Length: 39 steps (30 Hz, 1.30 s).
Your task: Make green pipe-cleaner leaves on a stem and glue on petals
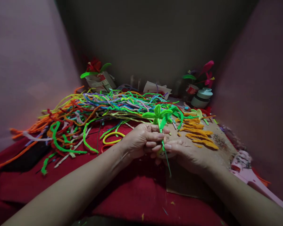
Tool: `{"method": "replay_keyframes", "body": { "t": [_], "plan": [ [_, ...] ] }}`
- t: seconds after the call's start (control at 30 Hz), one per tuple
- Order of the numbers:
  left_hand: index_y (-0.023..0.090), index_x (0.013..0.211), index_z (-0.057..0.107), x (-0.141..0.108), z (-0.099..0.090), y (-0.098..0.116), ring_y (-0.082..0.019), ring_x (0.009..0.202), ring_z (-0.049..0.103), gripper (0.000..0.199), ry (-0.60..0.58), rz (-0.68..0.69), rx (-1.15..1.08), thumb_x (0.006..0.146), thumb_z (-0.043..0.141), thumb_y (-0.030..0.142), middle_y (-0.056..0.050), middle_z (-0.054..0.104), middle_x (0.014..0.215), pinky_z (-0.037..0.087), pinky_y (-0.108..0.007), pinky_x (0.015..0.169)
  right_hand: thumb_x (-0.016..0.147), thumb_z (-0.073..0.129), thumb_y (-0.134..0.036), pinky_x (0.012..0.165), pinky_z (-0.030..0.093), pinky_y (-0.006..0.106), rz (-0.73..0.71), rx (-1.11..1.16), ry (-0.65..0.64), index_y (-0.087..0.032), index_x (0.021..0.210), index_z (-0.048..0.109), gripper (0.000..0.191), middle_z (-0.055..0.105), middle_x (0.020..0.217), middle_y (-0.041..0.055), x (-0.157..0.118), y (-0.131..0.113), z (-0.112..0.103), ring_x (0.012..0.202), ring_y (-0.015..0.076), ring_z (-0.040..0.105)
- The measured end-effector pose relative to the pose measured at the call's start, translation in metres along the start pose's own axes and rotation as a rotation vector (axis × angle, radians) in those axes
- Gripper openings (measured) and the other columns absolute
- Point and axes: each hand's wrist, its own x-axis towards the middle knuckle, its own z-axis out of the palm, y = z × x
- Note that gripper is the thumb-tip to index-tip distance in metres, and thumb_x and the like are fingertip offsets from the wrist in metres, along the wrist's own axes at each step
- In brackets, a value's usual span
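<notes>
A green pipe-cleaner flower (158,115) with several rounded petals stands upright between my hands. Its wire stem (168,163) pokes out downward below my fingers, with green fuzzy material wrapped round the upper part. My left hand (145,138) pinches the stem just under the petals, thumb against fingers. Lower down, my right hand (182,150) is closed on the green-wrapped part of the stem, its thumb pressing there. A pale rounded thing shows partly behind the right fingers; I cannot make out what it is.
Many coloured pipe cleaners (122,103) lie heaped across the back and left. Yellow-handled scissors (113,137) rest by my left wrist. Orange shaped pieces (200,135) lie on a board (226,153) at right, near a pink glue gun (245,169). Behind stand a jar (202,98) and red flowers (94,66).
</notes>
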Motion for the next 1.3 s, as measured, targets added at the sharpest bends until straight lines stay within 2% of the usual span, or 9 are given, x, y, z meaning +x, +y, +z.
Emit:
{"method": "replay_keyframes", "body": {
  "t": [0.27, 0.4, 0.47, 0.57, 0.67, 0.8, 0.93, 1.17, 1.3],
  "plan": [
    [0.009, 0.093, 0.059, -0.001, 0.002, 0.002, 0.003, 0.033, 0.027, 0.027, -0.017, -0.016, -0.040, 0.068, 0.068, 0.014, -0.001, 0.062, 0.065, 0.024, -0.013, 0.035, 0.078, 0.060, -0.033, 0.056, 0.043, 0.024, 0.034, 0.031, -0.005, -0.017, 0.098, 0.071, 0.028, 0.072, 0.087, 0.0092, -0.003, -0.002, 0.007, 0.071, 0.0172, 0.065],
    [0.012, 0.090, 0.059, 0.000, 0.003, 0.000, -0.002, 0.034, 0.032, 0.023, -0.038, 0.024, -0.010, 0.070, 0.067, 0.018, 0.005, 0.053, 0.054, 0.033, -0.017, 0.036, 0.077, 0.059, -0.034, 0.061, 0.044, 0.027, 0.030, 0.042, 0.039, -0.017, 0.093, 0.073, 0.026, 0.072, 0.085, 0.0078, -0.003, -0.001, 0.006, 0.075, 0.0182, 0.064],
    [0.013, 0.090, 0.058, 0.001, 0.003, 0.000, -0.003, 0.036, 0.036, 0.024, 0.005, 0.051, 0.006, 0.070, 0.068, 0.021, 0.007, 0.047, 0.051, 0.032, -0.017, 0.037, 0.076, 0.059, -0.034, 0.060, 0.042, 0.026, 0.001, -0.014, 0.085, -0.017, 0.084, 0.074, 0.024, 0.070, 0.075, 0.0058, -0.002, 0.000, 0.004, 0.068, 0.0156, 0.060],
    [0.015, 0.090, 0.055, 0.002, 0.004, 0.002, -0.002, 0.040, 0.039, 0.028, 0.134, 0.059, 0.077, 0.069, 0.070, 0.025, 0.005, 0.052, 0.061, 0.027, -0.015, 0.038, 0.077, 0.058, -0.033, 0.054, 0.035, 0.024, -0.062, -0.185, 0.193, -0.016, 0.066, 0.072, 0.025, 0.061, 0.057, 0.0015, -0.001, -0.001, 0.002, 0.054, 0.0107, 0.047],
    [0.015, 0.082, 0.054, 0.000, 0.008, 0.005, -0.004, 0.044, 0.045, 0.025, 0.222, 0.032, 0.271, 0.069, 0.070, 0.027, 0.004, 0.054, 0.061, 0.029, -0.016, 0.042, 0.076, 0.056, -0.032, 0.051, 0.031, 0.023, -0.101, -0.312, 0.288, -0.016, 0.057, 0.066, 0.027, 0.054, 0.052, -0.0013, 0.000, -0.003, 0.001, 0.051, 0.0092, 0.039],
    [0.014, 0.067, 0.051, -0.002, 0.013, 0.006, -0.005, 0.048, 0.045, 0.021, 0.248, 0.054, 0.451, 0.065, 0.070, 0.023, 0.005, 0.051, 0.055, 0.029, -0.017, 0.045, 0.075, 0.053, -0.025, 0.054, 0.033, 0.022, -0.101, -0.463, 0.323, -0.017, 0.070, 0.070, 0.020, 0.054, 0.056, -0.0033, 0.001, -0.004, 0.001, 0.054, 0.0095, 0.041],
    [0.013, 0.062, 0.052, -0.001, 0.012, 0.006, -0.004, 0.046, 0.038, 0.020, 0.290, 0.060, 0.511, 0.064, 0.069, 0.024, 0.007, 0.046, 0.051, 0.026, -0.018, 0.046, 0.079, 0.053, -0.024, 0.068, 0.041, 0.025, -0.159, -0.533, 0.306, -0.019, 0.088, 0.071, 0.021, 0.063, 0.073, -0.0019, 0.002, -0.003, 0.003, 0.070, 0.0134, 0.052],
    [0.013, 0.063, 0.052, -0.001, 0.001, 0.006, -0.007, 0.047, 0.045, 0.020, 0.133, 0.038, 0.514, 0.075, 0.059, 0.027, 0.003, 0.052, 0.052, 0.030, -0.020, 0.048, 0.086, 0.044, -0.040, 0.055, 0.043, 0.026, -0.068, -0.294, 0.186, -0.016, 0.079, 0.069, 0.035, 0.062, 0.066, 0.0027, 0.002, -0.002, 0.002, 0.058, 0.0136, 0.054],
    [0.014, 0.066, 0.052, -0.001, -0.006, 0.004, -0.008, 0.044, 0.046, 0.018, 0.033, 0.007, 0.380, 0.076, 0.059, 0.028, 0.003, 0.050, 0.050, 0.029, -0.020, 0.045, 0.082, 0.048, -0.034, 0.053, 0.045, 0.027, -0.037, -0.083, 0.101, -0.015, 0.080, 0.070, 0.029, 0.064, 0.064, 0.0047, 0.004, 0.002, 0.000, 0.057, 0.0150, 0.056]
  ]
}}
